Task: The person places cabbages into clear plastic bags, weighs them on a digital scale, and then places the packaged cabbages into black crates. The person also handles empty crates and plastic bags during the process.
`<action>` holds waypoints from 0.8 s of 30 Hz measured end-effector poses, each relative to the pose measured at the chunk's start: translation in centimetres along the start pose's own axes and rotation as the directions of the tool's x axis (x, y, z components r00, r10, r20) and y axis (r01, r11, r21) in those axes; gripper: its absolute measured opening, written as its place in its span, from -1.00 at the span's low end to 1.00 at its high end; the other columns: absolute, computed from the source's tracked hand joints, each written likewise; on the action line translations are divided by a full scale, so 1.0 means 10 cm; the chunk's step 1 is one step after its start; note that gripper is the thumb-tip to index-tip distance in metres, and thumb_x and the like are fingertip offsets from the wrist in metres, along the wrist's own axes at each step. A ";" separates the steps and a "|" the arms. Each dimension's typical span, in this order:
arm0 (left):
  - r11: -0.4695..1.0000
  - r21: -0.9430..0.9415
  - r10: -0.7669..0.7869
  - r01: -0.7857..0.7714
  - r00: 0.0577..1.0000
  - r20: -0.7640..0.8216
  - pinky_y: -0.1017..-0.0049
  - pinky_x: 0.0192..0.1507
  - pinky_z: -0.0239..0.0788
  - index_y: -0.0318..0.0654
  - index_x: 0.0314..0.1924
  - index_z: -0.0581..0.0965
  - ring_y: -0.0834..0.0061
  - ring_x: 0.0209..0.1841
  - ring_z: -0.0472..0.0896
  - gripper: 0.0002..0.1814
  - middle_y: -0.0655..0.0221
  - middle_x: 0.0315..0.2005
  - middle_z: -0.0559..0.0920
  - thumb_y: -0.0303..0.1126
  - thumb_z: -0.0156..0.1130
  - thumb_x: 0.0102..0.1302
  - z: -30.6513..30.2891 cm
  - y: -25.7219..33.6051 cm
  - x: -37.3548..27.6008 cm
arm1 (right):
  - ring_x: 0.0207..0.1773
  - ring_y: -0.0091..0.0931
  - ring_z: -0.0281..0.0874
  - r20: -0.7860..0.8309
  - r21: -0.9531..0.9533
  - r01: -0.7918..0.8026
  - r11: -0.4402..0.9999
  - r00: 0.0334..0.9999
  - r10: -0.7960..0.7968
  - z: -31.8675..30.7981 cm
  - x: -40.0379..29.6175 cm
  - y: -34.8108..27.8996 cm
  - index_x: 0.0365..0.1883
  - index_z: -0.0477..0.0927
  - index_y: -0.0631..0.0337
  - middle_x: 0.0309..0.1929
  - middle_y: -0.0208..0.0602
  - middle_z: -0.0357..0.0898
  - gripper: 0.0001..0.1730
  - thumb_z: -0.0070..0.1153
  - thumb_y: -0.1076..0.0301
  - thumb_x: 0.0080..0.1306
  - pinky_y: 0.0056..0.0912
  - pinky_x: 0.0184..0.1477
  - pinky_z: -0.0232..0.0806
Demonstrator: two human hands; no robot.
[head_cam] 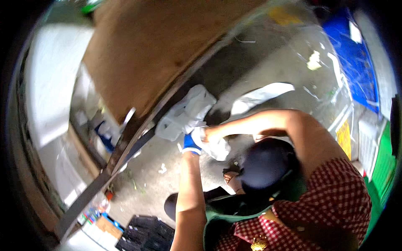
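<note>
My left hand [191, 142], in a blue and white work glove, grips the bunched part of a translucent white plastic bag [199, 102]. Right beside it, my right hand [209, 134] holds the same bunched plastic; its fingers are partly hidden by the bag. The bag's wider part spreads up and left over the floor near the table edge, and a crumpled end [220, 150] hangs below both hands. A separate white sheet or bag [260, 95] lies on the floor to the upper right.
A large brown tabletop [141, 50] with a metal edge fills the upper left. Black crates [147, 233] stand at the bottom. Blue [353, 59] and green [384, 160] crates are at the right. Scraps litter the concrete floor [147, 185].
</note>
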State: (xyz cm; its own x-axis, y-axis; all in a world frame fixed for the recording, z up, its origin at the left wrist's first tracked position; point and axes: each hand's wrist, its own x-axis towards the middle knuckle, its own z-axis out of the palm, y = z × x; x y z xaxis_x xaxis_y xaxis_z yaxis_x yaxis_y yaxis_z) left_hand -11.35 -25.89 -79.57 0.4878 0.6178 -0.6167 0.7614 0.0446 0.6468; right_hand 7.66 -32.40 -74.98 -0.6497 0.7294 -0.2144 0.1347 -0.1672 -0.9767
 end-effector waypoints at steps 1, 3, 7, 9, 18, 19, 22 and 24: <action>0.985 0.155 0.071 -0.080 0.996 0.057 0.27 0.20 0.36 -0.30 0.05 0.59 0.19 0.10 0.57 -0.56 0.14 0.03 0.63 -0.11 0.05 0.42 -0.01 0.15 -0.14 | 0.24 -0.20 0.47 0.049 0.186 -0.005 0.982 0.999 -0.004 -0.12 -0.20 -0.21 0.31 0.45 0.23 0.22 -0.01 0.51 -0.36 0.15 0.06 0.34 -0.07 0.23 0.33; 0.913 0.349 0.189 -0.213 0.977 0.103 0.33 0.13 0.40 -0.30 0.05 0.57 0.25 0.03 0.58 -0.62 0.15 -0.06 0.64 -0.20 0.13 0.37 -0.30 0.89 -0.49 | 0.20 -0.25 0.50 0.138 0.297 -0.032 0.954 0.990 -0.010 -0.41 -0.55 -0.68 0.30 0.46 0.24 0.21 -0.05 0.54 -0.39 0.14 0.10 0.35 -0.16 0.20 0.37; 0.977 0.205 0.091 -0.061 0.985 -0.143 0.37 0.00 0.46 -0.29 0.00 0.56 0.32 -0.07 0.61 -0.72 0.19 -0.13 0.64 -0.29 0.14 0.39 -1.20 1.86 -1.46 | 0.03 -0.22 0.60 0.043 -0.199 0.698 0.688 0.707 -0.705 -0.81 -0.80 -1.74 -0.11 0.65 0.29 -0.10 -0.10 0.66 -0.70 0.24 0.32 0.22 -0.14 0.02 0.48; 0.722 -0.680 -0.210 -0.129 0.895 -0.394 0.33 0.02 0.46 -0.26 0.01 0.56 0.33 -0.02 0.59 -0.75 0.19 -0.08 0.63 -0.34 0.07 0.44 -1.67 2.00 -1.95 | -0.08 -0.22 0.61 -0.026 -0.363 0.732 0.577 0.611 -0.791 -1.13 -1.05 -2.21 -0.23 0.64 0.25 -0.16 -0.18 0.63 -0.82 0.16 0.41 0.20 -0.11 -0.06 0.50; 0.870 0.485 0.142 -0.089 0.987 -0.073 0.32 0.16 0.41 -0.26 0.16 0.51 0.29 0.09 0.57 -0.61 0.18 0.04 0.62 -0.16 -0.02 0.53 -3.72 3.26 -0.50 | 0.03 -0.42 0.51 -0.246 -0.915 -0.401 0.051 0.451 -0.858 -2.62 -1.40 -2.50 -0.27 0.58 0.10 -0.17 -0.42 0.54 -0.88 0.13 0.32 0.24 -0.28 -0.01 0.47; 0.780 0.620 0.146 -0.082 0.988 -0.054 0.32 0.16 0.41 -0.26 0.15 0.51 0.28 0.09 0.57 -0.61 0.17 0.04 0.62 -0.16 -0.02 0.53 -3.72 3.23 -0.21 | 0.04 -0.41 0.51 -0.282 -0.921 -0.379 0.087 0.494 -0.822 -2.60 -1.41 -2.53 -0.25 0.59 0.13 -0.14 -0.41 0.56 -0.85 0.15 0.33 0.21 -0.30 0.02 0.47; 0.552 0.833 0.129 -0.041 0.991 -0.037 0.31 0.15 0.41 -0.26 0.15 0.52 0.26 0.10 0.58 -0.60 0.16 0.04 0.63 -0.14 -0.02 0.52 -3.72 3.03 0.42 | 0.03 -0.39 0.51 -0.341 -0.930 -0.319 0.181 0.568 -0.749 -2.55 -1.32 -2.56 -0.24 0.61 0.17 -0.11 -0.38 0.59 -0.79 0.20 0.33 0.15 -0.34 0.08 0.45; 0.453 0.891 0.133 -0.038 0.991 -0.026 0.30 0.15 0.41 -0.25 0.14 0.53 0.25 0.10 0.58 -0.59 0.16 0.05 0.63 -0.13 -0.01 0.52 -3.72 2.96 0.77 | -0.01 -0.38 0.51 -0.360 -0.925 -0.314 0.214 0.544 -0.758 -2.53 -1.32 -2.57 -0.28 0.60 0.17 -0.14 -0.38 0.58 -0.81 0.22 0.33 0.14 -0.32 0.07 0.44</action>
State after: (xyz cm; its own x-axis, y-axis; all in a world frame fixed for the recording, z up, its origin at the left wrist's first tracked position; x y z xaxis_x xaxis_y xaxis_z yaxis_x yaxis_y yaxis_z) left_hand -0.97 9.43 -48.54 0.5738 0.6382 -0.5133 0.7067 -0.7026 -0.0836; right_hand 31.68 -20.97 -47.32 -0.1861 0.7624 0.6198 0.9250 0.3486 -0.1511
